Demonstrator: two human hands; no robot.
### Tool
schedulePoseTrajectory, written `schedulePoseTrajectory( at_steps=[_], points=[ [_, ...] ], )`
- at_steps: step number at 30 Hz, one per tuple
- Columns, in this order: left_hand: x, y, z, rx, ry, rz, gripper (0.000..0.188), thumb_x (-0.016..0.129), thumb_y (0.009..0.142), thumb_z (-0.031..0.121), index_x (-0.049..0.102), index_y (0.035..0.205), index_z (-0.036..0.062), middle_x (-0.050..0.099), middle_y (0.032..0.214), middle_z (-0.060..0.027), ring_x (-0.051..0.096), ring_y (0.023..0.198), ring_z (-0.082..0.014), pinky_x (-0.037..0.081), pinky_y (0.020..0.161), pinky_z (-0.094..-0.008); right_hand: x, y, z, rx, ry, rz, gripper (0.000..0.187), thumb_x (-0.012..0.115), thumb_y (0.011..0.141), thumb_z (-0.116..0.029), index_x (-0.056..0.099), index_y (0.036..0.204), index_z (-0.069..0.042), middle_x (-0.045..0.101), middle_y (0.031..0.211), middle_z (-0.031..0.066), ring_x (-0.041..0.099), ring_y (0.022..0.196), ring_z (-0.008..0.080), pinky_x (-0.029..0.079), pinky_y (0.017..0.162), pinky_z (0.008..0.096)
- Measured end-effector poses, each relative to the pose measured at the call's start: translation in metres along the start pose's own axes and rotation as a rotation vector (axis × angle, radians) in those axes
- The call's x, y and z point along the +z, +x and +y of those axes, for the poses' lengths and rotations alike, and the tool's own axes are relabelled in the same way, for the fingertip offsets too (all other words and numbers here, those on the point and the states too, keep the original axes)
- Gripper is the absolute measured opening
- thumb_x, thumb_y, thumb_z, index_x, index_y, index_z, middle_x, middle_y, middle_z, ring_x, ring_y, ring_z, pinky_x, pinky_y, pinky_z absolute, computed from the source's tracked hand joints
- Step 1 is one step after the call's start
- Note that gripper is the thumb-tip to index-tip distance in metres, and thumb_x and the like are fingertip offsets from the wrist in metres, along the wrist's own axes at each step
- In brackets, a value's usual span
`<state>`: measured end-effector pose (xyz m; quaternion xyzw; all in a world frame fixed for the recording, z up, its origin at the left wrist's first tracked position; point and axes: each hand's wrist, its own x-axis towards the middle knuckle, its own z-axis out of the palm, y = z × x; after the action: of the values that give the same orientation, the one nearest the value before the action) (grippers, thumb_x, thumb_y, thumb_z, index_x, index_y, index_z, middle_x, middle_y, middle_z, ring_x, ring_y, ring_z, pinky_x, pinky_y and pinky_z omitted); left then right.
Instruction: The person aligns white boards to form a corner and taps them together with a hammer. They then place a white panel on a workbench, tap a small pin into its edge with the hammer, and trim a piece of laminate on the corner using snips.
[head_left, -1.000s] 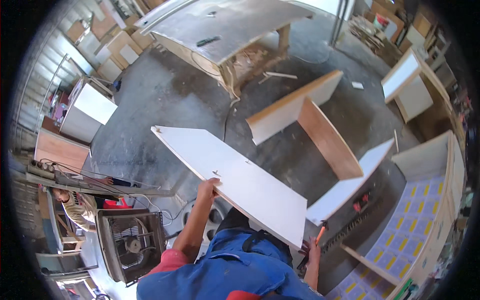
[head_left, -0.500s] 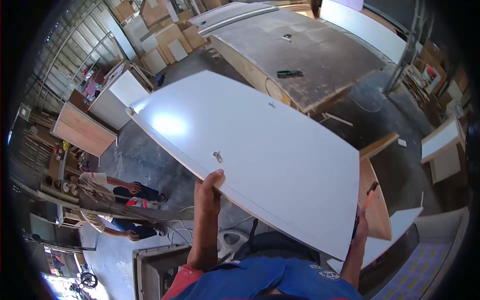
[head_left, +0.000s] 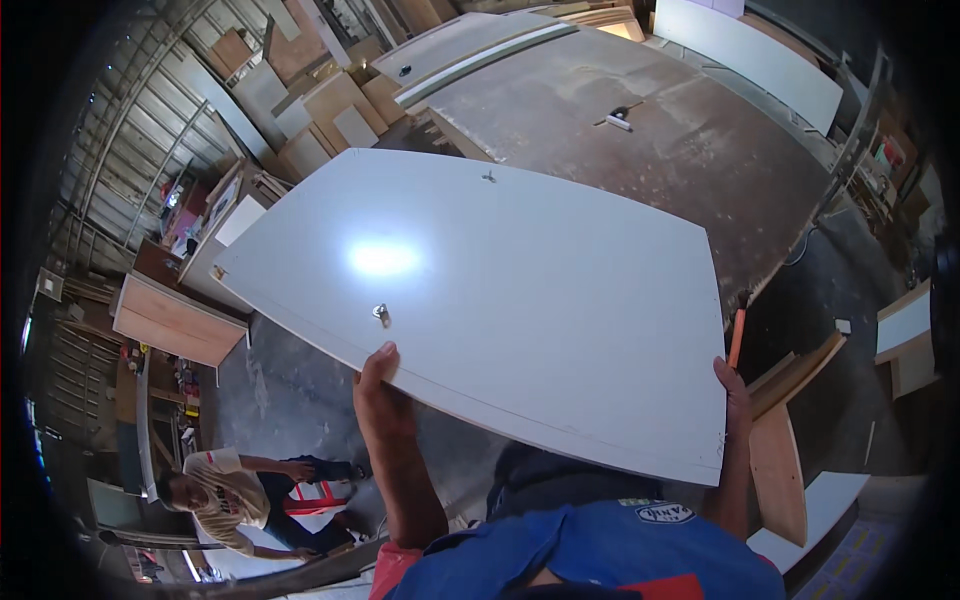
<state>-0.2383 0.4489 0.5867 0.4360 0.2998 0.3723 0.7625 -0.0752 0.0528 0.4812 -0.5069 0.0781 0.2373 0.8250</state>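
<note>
A large white panel (head_left: 540, 300) spans the space before me, its white face up and its near left edge thin and pale. My left hand (head_left: 385, 385) grips that edge, thumb on top and fingers hidden beneath. At the panel's right end my right hand (head_left: 735, 400) clasps the edge. An orange stick-like tool (head_left: 738, 335) with a dark tip rises from the right hand; its lower part is hidden. A small metal fitting (head_left: 381, 315) sits on the panel near my left thumb, another small fitting (head_left: 488, 177) lies near the far edge, and a third (head_left: 220, 271) is at the left corner.
Beyond the panel stands a big brown-topped worktable (head_left: 720, 170) bearing a small tool (head_left: 618, 122). At lower left is another person (head_left: 230, 490). Wooden pieces (head_left: 778, 470) lie by my right side. A wood-faced cabinet piece (head_left: 175, 320) stands at left, with boards (head_left: 335, 100) leaning behind.
My view has turned, and the panel with both hands sits further left and looks flatter. The worktable appears nearer. The other person now shows more fully at lower left.
</note>
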Motion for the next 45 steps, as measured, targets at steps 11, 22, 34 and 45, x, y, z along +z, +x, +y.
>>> schedulePoseTrajectory(
  at_steps=[11,22,34,45],
  points=[
    [0.06,0.316,-0.039,-0.195,0.041,-0.059,0.047,0.069,0.08,0.011,0.055,0.121,-0.0078,0.063,0.109,-0.0115,0.063,0.099,-0.0236,0.049,0.091,-0.0343,0.164,0.19,0.016,0.02,0.282,0.216,0.05,0.064,0.093,-0.035,0.056,0.126,0.002,0.066,0.109,0.0134,0.066,0.096,0.0218,0.054,0.081,0.0345],
    [0.174,0.571,-0.12,-0.516,0.157,-0.455,0.032,0.071,0.08,0.023,0.067,0.096,-0.0042,0.067,0.088,-0.0083,0.064,0.074,-0.0177,0.049,0.066,-0.0295,0.296,0.309,0.026,-0.253,0.233,0.483,0.053,0.059,0.096,-0.036,0.053,0.132,0.002,0.061,0.12,0.0142,0.06,0.107,0.0256,0.048,0.092,0.0375],
    [0.221,0.705,-0.248,-0.624,0.158,-0.718,0.033,0.068,0.088,0.024,0.064,0.108,-0.0023,0.067,0.098,-0.0067,0.064,0.089,-0.0186,0.05,0.076,-0.0315,0.241,0.453,0.083,-0.188,0.114,0.666,0.054,0.059,0.097,-0.037,0.053,0.13,0.005,0.061,0.121,0.0152,0.06,0.109,0.0252,0.047,0.093,0.0376],
    [0.15,0.838,-0.299,-0.938,1.01,-1.652,0.04,0.074,0.083,0.043,0.078,0.094,0.0049,0.072,0.084,-0.0077,0.064,0.074,-0.018,0.052,0.068,-0.0342,0.324,0.489,0.089,-0.098,-0.805,1.103,0.049,0.059,0.098,-0.033,0.053,0.135,-0.002,0.068,0.105,0.0162,0.067,0.089,0.0217,0.056,0.071,0.0371]
  ],
)
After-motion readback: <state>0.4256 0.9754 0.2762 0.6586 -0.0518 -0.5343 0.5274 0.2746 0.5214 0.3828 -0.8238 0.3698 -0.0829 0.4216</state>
